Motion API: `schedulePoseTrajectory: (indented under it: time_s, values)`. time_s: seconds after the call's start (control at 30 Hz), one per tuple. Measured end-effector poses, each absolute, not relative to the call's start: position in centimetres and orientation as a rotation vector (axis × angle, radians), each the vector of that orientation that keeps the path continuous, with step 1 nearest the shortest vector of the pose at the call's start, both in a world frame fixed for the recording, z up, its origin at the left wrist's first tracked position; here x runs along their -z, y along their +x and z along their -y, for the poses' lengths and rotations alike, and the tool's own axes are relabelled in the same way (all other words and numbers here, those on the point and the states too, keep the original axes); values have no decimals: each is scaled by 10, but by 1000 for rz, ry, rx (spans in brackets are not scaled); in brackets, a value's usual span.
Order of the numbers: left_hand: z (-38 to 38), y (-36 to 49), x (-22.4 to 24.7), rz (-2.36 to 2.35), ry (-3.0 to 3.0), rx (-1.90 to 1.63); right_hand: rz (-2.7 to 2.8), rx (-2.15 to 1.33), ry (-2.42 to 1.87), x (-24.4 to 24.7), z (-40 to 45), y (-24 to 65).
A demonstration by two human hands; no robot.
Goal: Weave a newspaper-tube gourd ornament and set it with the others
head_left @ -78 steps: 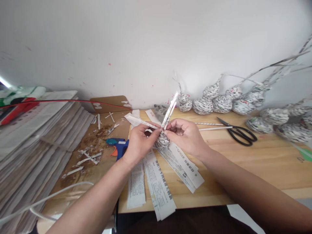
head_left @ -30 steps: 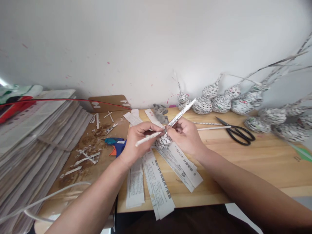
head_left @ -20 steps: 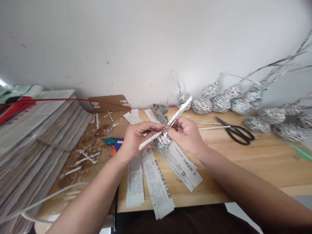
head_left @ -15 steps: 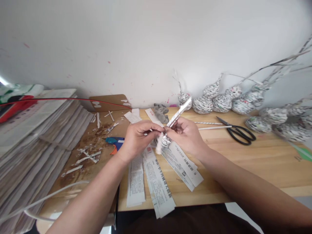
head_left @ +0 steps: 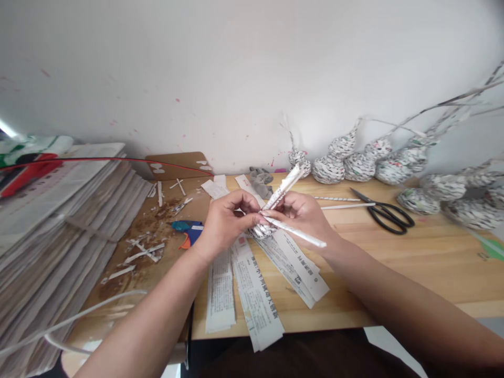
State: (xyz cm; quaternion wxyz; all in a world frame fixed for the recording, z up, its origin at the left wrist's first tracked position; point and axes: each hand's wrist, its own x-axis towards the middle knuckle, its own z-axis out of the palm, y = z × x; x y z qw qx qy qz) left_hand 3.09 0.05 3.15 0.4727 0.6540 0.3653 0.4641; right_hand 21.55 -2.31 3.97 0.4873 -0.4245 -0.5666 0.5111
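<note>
Blocking pt of glue gun (head_left: pixel 192 231): L hand (head_left: pixel 228 218); scissors (head_left: pixel 381 210) past R hand (head_left: pixel 307 212).

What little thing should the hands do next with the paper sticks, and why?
Maybe the left hand should press the slanting stick down against the ball, because its free end pokes out over the right hand. The left hand seems to pinch its base, and the right hand holds the other sticks bunched together.

- We make out Chinese characters, apparently 周刊, on the right-hand newspaper strip (head_left: pixel 301 270).
- Bold Chinese headline print runs along the middle newspaper strip (head_left: pixel 255 296), blurred to us.
- The glue gun (head_left: pixel 192 233) bears a white label (head_left: pixel 198 227), too small to read.
</note>
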Motion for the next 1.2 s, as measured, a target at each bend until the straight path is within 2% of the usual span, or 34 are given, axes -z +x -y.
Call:
schedulePoseTrajectory:
  time_s: [0.23,0.7,0.93,1.2]
  values:
    - [-1,33,-33,-913,1553,-1137,1382,-1238,-909,-29,19,219]
    - [-4,35,-27,-897,1543,-1214,1475,-1059,-1011,-37,23,219]
    - [0,38,-16,-702,1734,-1407,1424,-1037,-1010,-34,22,218]
    - [1,36,-16,-768,1834,-1370,1406,-1066,-995,-30,20,220]
